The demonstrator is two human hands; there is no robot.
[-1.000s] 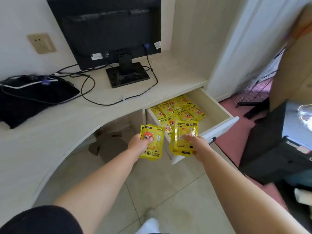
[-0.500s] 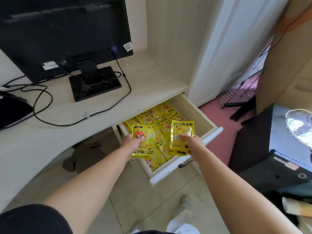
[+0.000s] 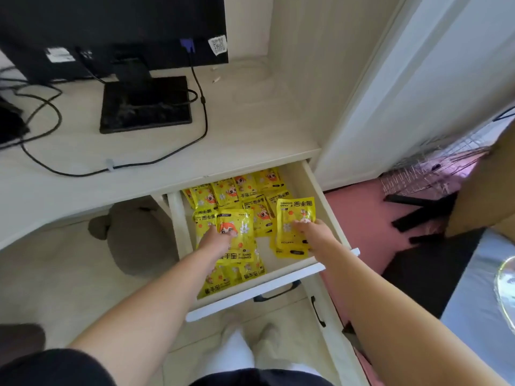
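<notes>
An open white drawer (image 3: 317, 190) under the desk holds several yellow hand-warmer packets (image 3: 245, 188). My left hand (image 3: 216, 240) grips a yellow packet with a cartoon face (image 3: 241, 238) over the drawer's left half. My right hand (image 3: 310, 231) pinches a small stack of the same yellow packets (image 3: 292, 218) over the drawer's right half, low above the bare drawer floor. More packets lie under my left forearm near the drawer front.
A black monitor (image 3: 111, 29) on its stand (image 3: 145, 107) sits on the pale desk (image 3: 250, 129) with black cables (image 3: 200, 107). A grey stuffed toy (image 3: 133, 235) lies under the desk. Right: a white door (image 3: 418, 93), a pink floor, a dark box (image 3: 434, 263), a cardboard box.
Both hands have carried their packets from in front of the drawer to over and into it. The view has moved closer and looks down into the drawer.
</notes>
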